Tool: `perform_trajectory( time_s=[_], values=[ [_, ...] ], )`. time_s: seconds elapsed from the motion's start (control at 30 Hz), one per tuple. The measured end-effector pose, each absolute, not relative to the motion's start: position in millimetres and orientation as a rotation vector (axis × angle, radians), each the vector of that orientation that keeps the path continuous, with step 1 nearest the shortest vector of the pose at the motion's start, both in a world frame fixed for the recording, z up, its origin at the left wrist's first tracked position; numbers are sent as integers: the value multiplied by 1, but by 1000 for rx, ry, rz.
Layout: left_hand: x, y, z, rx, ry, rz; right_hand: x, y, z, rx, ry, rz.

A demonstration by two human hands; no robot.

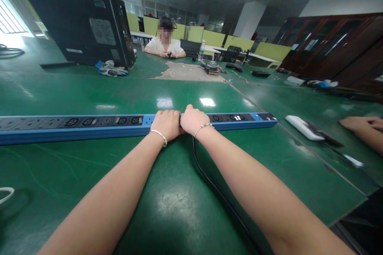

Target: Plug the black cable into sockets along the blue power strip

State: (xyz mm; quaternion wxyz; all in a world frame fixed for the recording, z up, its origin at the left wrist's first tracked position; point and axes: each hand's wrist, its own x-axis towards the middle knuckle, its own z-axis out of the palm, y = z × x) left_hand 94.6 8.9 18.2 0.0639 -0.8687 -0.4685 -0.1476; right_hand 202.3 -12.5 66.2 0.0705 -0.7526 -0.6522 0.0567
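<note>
Power strip [131, 131], blue and long, lies flat from left to right across the green table [125, 95], sockets upward. The left hand [166, 124] is clasped over its body, fingertips hidden past the far edge; this appears to brace it. The right hand [194, 119] sits beside it on the strip, fingers curled over the sockets; what they enclose, possibly a plug, cannot be told. A black cable [214, 185] leaves beneath that hand and trails nearward, probably to keep the socket face unobstructed. Just beyond the strip's right end is a white object [303, 127]; farther right, a co-worker's hand [363, 125]. Far left, gloves [111, 68] lie before a black computer case [80, 28], seemingly set aside from the working area.
</note>
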Motion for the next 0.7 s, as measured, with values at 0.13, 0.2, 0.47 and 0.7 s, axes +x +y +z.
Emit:
perform_trajectory(
  time_s=[0.13,0.2,0.47,0.7],
  values=[
    [94,8,18,-2620,-1414,-458,204,-11,63,-2265,-1913,214],
    [95,7,18,-2619,-1436,-463,211,-8,62,-2244,-1888,283],
    [97,8,25,-2646,-1522,-422,266,-11,35,-2021,-1781,-47],
    [88,20,31,-2823,-1645,-808,270,-18,7,-1841,-1892,-366]
  ],
)
